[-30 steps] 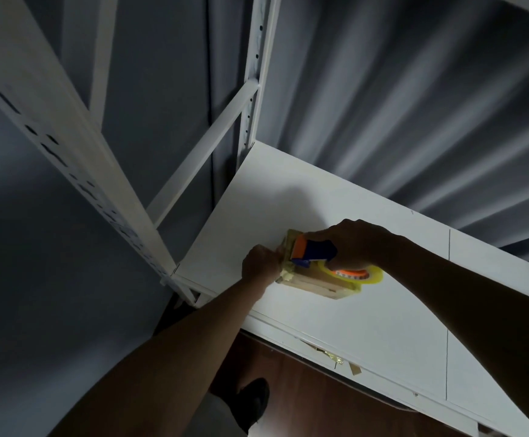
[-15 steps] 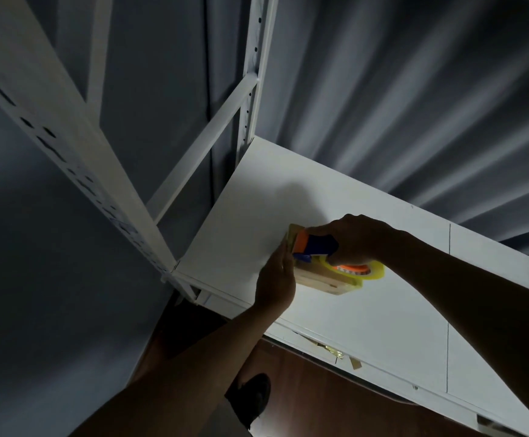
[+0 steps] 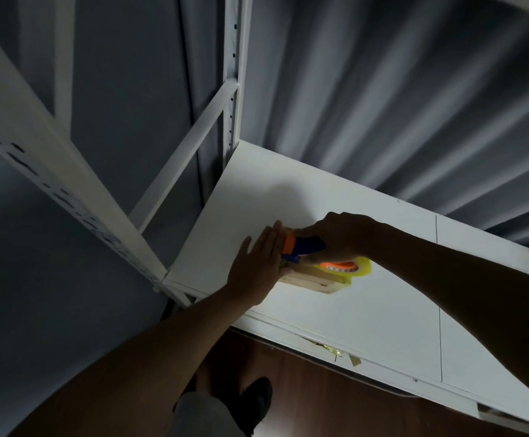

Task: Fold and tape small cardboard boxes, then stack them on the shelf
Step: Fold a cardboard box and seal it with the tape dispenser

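Observation:
A small flat cardboard box [image 3: 312, 279] lies on the white shelf board [image 3: 257, 190]. My right hand [image 3: 339, 238] grips a tape dispenser [image 3: 304, 247] with an orange and blue body and a yellow tape roll [image 3: 350, 267], pressed on top of the box. My left hand [image 3: 257, 266] lies flat with fingers straight against the box's left end. Most of the box top is hidden under the dispenser and hands.
White slotted shelf uprights [image 3: 235, 74] and a diagonal brace [image 3: 187, 152] stand to the left and behind. Grey curtain [image 3: 383, 89] hangs behind the shelf. Tape scraps [image 3: 329, 350] stick at the shelf's front edge. Brown floor and my shoe [image 3: 257, 402] are below.
My left hand opened from a fist at the box's left end to a flat palm and slid up along that end. The dispenser stayed on the box.

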